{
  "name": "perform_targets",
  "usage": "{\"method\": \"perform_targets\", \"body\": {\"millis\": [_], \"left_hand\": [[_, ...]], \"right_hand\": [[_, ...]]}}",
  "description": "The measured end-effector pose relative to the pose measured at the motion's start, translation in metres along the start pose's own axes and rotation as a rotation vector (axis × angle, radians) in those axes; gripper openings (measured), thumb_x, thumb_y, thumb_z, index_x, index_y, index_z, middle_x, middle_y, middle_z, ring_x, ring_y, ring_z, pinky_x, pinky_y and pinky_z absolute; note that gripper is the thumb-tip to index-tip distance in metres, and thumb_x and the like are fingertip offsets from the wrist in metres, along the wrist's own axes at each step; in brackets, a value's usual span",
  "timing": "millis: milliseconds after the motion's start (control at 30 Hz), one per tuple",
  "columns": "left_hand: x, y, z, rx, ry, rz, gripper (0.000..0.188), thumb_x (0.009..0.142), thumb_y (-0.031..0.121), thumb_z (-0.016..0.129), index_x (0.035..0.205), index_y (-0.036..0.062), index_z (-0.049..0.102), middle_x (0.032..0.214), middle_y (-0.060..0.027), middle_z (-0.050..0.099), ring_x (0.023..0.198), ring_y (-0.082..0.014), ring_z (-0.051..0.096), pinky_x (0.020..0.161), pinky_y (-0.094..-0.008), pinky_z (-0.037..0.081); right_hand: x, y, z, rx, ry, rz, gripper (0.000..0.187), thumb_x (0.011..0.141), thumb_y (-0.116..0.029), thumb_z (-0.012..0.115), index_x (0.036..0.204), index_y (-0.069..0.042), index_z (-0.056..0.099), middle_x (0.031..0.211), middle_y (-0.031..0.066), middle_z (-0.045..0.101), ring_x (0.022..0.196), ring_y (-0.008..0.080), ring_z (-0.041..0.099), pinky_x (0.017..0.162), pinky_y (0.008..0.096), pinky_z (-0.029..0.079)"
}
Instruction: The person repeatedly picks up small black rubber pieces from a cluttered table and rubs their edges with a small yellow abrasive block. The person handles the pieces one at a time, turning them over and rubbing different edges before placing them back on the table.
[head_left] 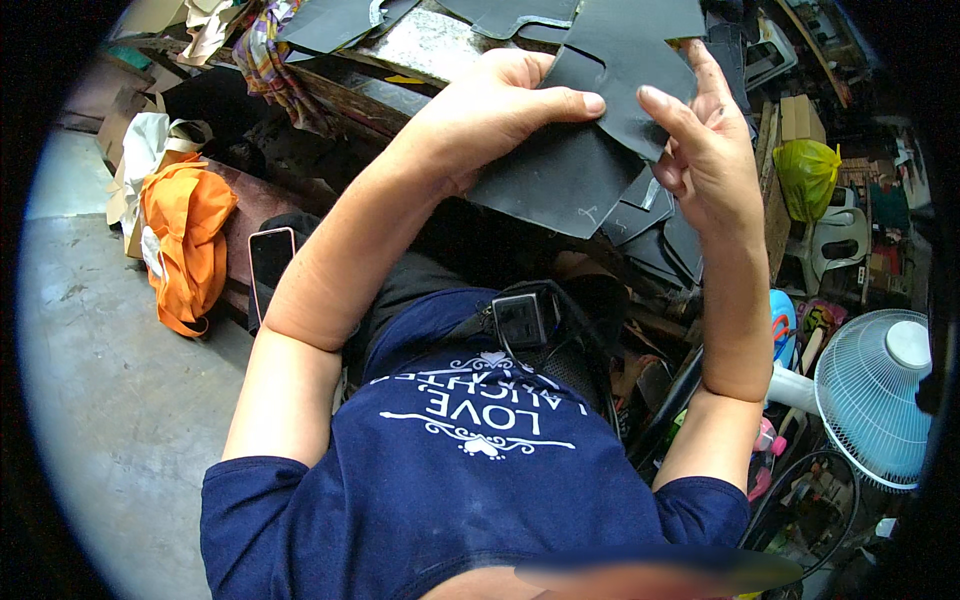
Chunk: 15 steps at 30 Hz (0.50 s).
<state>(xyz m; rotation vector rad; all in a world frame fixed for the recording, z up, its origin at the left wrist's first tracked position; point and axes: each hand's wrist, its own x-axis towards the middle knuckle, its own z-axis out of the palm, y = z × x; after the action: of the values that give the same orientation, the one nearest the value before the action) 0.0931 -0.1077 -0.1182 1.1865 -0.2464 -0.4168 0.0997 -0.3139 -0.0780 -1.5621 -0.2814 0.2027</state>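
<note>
A black, flat cut sheet (632, 50) with a curved notch is raised between my hands above the bench. My left hand (490, 105) grips its left edge, the thumb pressed on the upper face and the other fingers mostly hidden underneath. At the right edge, my right hand (715, 150) has its thumb over the sheet and its index finger at the far corner; the lower fingers curl by the edge. Below lies another black sheet (560, 185) with a small pale mark near its corner. What the material is I cannot tell.
More black cut pieces (335, 22) lie on the worn bench (420, 45), beside a checked cloth (270, 65). An orange bag (190, 235) and a phone (272, 265) are at left. At right are a white fan (870, 400) and a yellow-green plastic bag (806, 178).
</note>
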Motion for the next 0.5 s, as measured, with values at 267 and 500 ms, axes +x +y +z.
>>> {"method": "perform_targets", "body": {"millis": [267, 500], "left_hand": [[0.003, -0.003, -0.002, 0.017, 0.035, 0.003, 0.035, 0.084, 0.024, 0.072, 0.107, -0.0024, 0.065, 0.088, -0.0104, 0.07, 0.069, -0.0138, 0.069, 0.06, -0.0254, 0.058], [0.003, -0.002, -0.001, 0.097, 0.039, 0.025, 0.039, 0.082, 0.028, 0.075, 0.104, -0.0018, 0.067, 0.088, -0.0106, 0.071, 0.07, -0.0139, 0.069, 0.063, -0.0255, 0.058]], "right_hand": [[-0.009, -0.002, 0.003, -0.057, 0.031, 0.075, 0.087, 0.085, -0.002, 0.07, 0.152, 0.001, 0.015, 0.069, 0.0006, 0.058, 0.041, 0.0003, 0.043, 0.031, 0.016, 0.03], [-0.016, -0.003, 0.009, -0.209, 0.089, -0.048, 0.09, 0.083, -0.003, 0.072, 0.152, 0.004, 0.013, 0.059, -0.0006, 0.052, 0.037, 0.0032, 0.042, 0.03, 0.0183, 0.029]]}}
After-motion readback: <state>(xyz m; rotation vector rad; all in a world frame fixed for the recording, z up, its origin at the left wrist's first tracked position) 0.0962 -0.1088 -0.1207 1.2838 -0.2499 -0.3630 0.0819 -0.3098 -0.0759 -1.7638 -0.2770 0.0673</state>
